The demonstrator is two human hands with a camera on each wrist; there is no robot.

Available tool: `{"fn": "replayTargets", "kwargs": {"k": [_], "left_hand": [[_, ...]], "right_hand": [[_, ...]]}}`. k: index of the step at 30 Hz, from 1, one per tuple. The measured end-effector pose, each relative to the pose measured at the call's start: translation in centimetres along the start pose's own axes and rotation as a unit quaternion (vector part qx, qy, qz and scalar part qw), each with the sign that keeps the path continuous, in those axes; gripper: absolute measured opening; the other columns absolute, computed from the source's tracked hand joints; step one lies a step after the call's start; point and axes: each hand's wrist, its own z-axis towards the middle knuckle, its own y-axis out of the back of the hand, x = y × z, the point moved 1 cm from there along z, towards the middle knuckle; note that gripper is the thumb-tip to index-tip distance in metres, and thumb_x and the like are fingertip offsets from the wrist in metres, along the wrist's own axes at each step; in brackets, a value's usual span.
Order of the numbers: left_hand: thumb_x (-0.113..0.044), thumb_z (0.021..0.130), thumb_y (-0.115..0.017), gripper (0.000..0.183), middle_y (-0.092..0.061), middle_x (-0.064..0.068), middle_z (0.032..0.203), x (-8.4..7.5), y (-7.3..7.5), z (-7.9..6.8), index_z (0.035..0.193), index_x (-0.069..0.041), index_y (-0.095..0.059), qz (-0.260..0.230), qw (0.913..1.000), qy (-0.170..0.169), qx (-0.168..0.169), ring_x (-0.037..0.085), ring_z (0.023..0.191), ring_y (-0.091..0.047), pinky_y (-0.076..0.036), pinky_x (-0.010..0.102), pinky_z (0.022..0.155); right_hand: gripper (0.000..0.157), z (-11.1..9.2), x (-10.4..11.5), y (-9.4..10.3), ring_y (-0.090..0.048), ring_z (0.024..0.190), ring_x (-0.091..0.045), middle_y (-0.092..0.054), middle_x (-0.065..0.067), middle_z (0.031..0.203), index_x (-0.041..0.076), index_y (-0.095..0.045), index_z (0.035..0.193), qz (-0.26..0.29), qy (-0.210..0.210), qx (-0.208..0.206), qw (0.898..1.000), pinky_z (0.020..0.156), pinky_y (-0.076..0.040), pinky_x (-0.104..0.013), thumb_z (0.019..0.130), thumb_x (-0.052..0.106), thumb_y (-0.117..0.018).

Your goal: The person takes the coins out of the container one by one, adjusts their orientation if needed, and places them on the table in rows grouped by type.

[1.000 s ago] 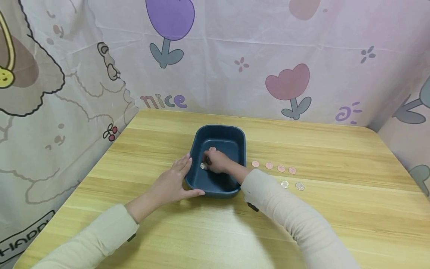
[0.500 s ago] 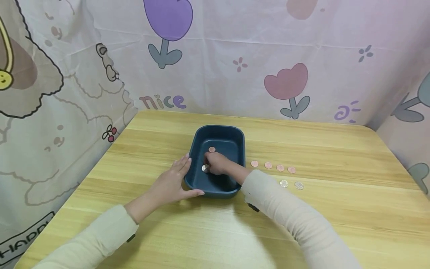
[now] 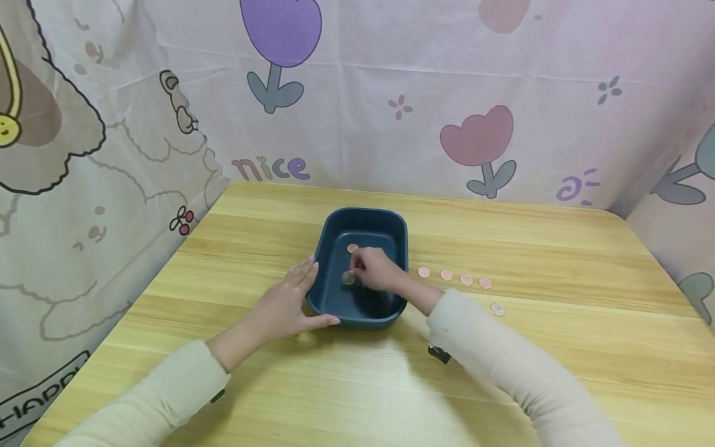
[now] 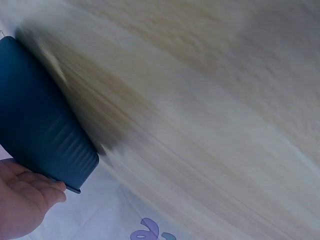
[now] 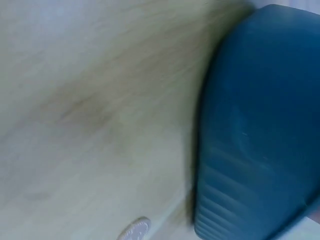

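Note:
A dark blue rectangular tub [image 3: 357, 321] sits on the wooden table. Along its left side and near-left corner lies my left hand [image 3: 282, 305], fingers straight against the wall and thumb stretched along the front rim. My right hand [image 3: 378, 271] reaches inside, low over the floor of the tub, and pinches a silver coin [image 3: 348, 278] at its fingertips. Just beyond those fingers a copper-coloured coin [image 3: 352, 248] lies on the tub floor. The left wrist view catches the fingers [image 4: 42, 190] at the tub's rim; in the right wrist view the tub wall hides the hand.
Right of the tub, several copper-coloured coins [image 3: 445, 275] form a row on the table [image 3: 558, 261]. A silver coin [image 3: 497, 309] lies nearer, beside the right sleeve [image 3: 491, 341]. Patterned cloth [image 3: 363, 136] hangs behind and at both sides.
The right hand has drawn slightly right inside the tub, and the silver coin at its fingertips has shifted with it. Its sleeve now covers one table coin. The left hand has stayed put.

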Motion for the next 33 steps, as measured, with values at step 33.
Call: {"fn": "replayTargets", "kwargs": {"k": [33], "left_hand": [[-0.065, 0.072, -0.064, 0.104, -0.025, 0.022, 0.150, -0.1, 0.1, -0.1, 0.140, 0.006, -0.032, -0.005, 0.9999, 0.006, 0.006, 0.039, 0.137, -0.029, -0.036, 0.052, 0.105]], "right_hand": [[0.013, -10.8, -5.9, 8.2, -0.053, 0.059, -0.008, -0.060, -0.009, 0.072, -0.009, -0.052, 0.094, 0.186, -0.148, -0.100, 0.966, 0.053, -0.050, -0.021, 0.092, 0.003, -0.052]]}}
